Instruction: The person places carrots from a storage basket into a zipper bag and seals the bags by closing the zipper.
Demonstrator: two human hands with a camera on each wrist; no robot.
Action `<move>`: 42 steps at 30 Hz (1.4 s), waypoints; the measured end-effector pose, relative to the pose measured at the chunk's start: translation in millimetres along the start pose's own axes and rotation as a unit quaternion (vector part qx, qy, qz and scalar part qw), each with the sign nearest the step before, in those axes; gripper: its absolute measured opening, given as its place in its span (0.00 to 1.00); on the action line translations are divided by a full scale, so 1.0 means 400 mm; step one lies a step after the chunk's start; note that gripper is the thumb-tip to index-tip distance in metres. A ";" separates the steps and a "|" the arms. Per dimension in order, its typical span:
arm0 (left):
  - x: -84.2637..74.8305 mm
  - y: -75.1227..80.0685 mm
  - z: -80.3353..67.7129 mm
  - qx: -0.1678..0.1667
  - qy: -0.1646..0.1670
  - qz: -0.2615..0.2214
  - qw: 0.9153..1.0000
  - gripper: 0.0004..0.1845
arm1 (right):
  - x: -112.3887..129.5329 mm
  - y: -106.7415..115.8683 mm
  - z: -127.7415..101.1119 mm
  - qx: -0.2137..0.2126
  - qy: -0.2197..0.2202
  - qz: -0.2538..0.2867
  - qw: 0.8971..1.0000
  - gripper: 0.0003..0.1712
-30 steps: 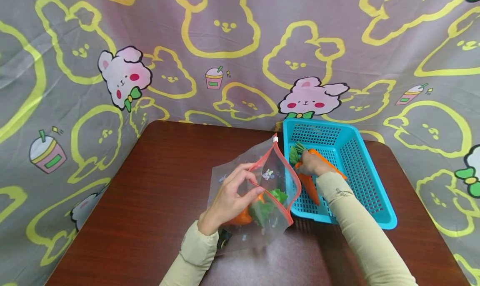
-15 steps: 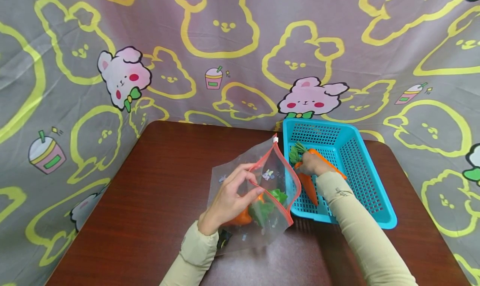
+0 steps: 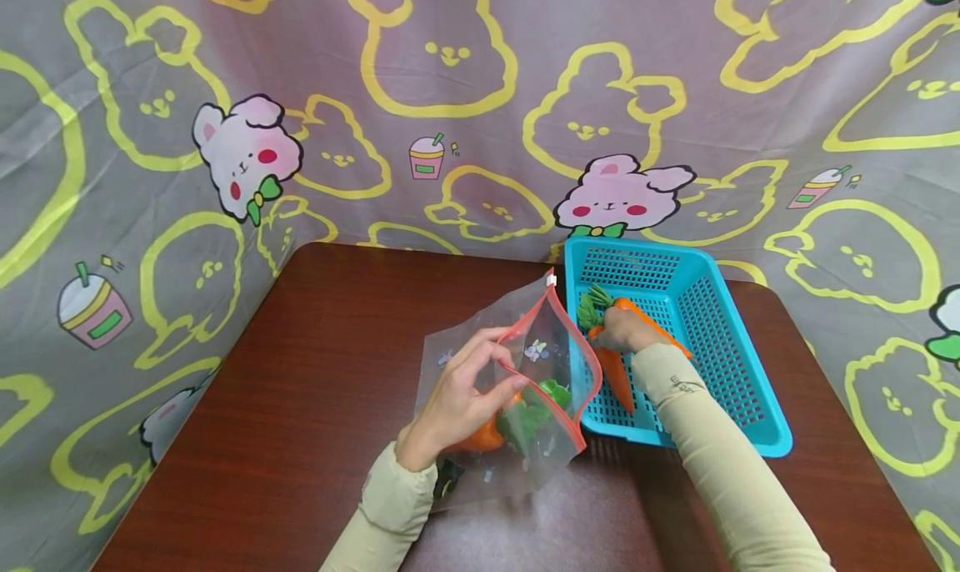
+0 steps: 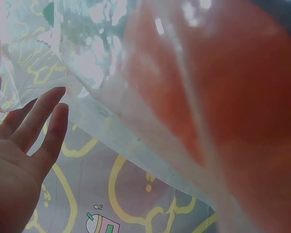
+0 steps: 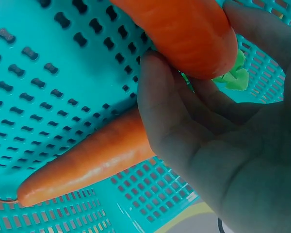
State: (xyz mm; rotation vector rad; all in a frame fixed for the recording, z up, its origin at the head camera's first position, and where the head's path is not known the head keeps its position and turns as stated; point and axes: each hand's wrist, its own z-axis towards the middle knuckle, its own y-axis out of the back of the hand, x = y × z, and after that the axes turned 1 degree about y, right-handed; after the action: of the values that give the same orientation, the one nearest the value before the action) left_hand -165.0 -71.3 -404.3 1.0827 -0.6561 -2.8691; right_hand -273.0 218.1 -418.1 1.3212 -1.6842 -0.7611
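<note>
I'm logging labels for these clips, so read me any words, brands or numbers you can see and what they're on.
No readable text anywhere.
Right sleeve: a small dark mark, too small to read.
Zip bag: flower prints only, no words.
Backdrop cloth: bunnies and drink cups, no lettering.

The left hand pinches with thumb and fingertips, sleeved forearm low; the right hand curls, arm extended forward.

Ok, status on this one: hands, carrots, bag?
Left hand pinches the zip bag rim, mouth open. Right hand grips a carrot in the blue basket. Nothing blocking.
</note>
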 end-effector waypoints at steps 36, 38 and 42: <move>0.002 -0.007 -0.001 0.003 -0.002 -0.008 1.000 0.11 | -0.012 0.008 -0.001 -0.012 0.017 0.033 0.999 0.16; 0.002 -0.007 -0.001 0.003 -0.002 -0.007 1.000 0.11 | -0.009 0.009 -0.005 -0.017 0.016 0.032 0.999 0.14; 0.002 -0.006 -0.001 0.004 0.002 -0.008 1.000 0.11 | -0.001 0.013 -0.013 -0.026 0.011 0.037 0.999 0.15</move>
State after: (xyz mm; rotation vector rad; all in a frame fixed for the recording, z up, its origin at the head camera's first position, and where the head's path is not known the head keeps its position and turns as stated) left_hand -164.9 -69.4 -406.1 1.0984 -0.6626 -2.8800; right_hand -270.8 219.9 -411.4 1.2202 -1.6750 -0.7392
